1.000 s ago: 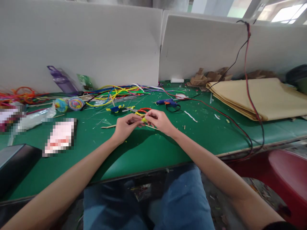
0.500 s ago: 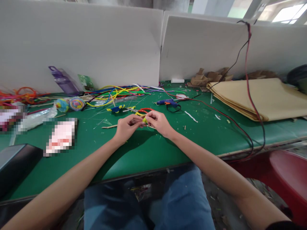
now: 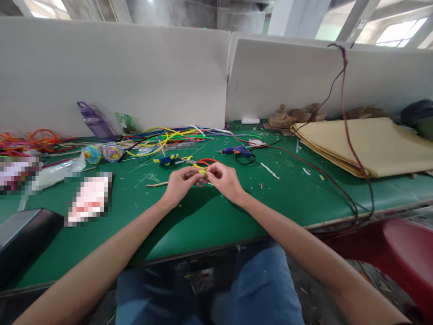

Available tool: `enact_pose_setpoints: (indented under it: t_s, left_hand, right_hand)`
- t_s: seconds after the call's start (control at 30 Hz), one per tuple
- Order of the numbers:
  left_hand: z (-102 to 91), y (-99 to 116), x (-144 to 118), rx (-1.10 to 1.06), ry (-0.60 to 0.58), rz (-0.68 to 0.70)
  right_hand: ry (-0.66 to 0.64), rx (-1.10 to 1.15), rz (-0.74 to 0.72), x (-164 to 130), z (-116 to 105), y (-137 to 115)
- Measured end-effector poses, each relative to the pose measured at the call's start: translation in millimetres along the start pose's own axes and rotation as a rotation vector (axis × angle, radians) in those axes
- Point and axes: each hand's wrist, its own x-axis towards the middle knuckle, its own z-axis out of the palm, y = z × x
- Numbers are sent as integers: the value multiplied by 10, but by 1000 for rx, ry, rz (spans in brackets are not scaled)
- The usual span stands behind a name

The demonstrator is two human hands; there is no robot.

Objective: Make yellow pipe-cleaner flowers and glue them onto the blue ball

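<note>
A small yellow-green fuzzy piece [image 3: 203,172], perhaps a bit of pipe cleaner, is pinched between both hands above the green table. My left hand [image 3: 182,183] has its thumb and fingers closed on the piece's left side. From the right, my right hand [image 3: 225,180] grips it with thumb and forefinger; the fingers hide much of its shape. Just beyond the fingertips lie scissors with orange handles [image 3: 206,161]. A blue and yellow fuzzy shape [image 3: 166,160] with a stick rests left of the scissors. One thin wooden stick [image 3: 156,184] lies beside my left hand.
A blue glue gun [image 3: 235,150] lies behind my right hand. Colourful pipe cleaners [image 3: 176,135] spread along the back, near a purple bottle [image 3: 98,124]. Folded brown paper [image 3: 365,144] covers the right side, with a red and black cable [image 3: 343,90] hanging before it.
The view has tilted up a little, so the table sits slightly lower in the picture. Both hands stay together on the yellow-green piece, their fingers shifting slightly.
</note>
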Motion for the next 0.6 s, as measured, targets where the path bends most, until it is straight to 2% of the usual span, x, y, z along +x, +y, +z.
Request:
enact_pose_setpoints:
  t_s: [0.17,0.37,0.6]
  left_hand:
    - [24,28,-20,13,19,-4]
    - [43,60,-54,43,6,20]
    - [32,39,-43,22,38,80]
  right_hand:
    - [31,-157,-102,-10,8,17]
    - [32,-193,-139,-17,0,34]
    - [-5,-26,-31,12,-4,4]
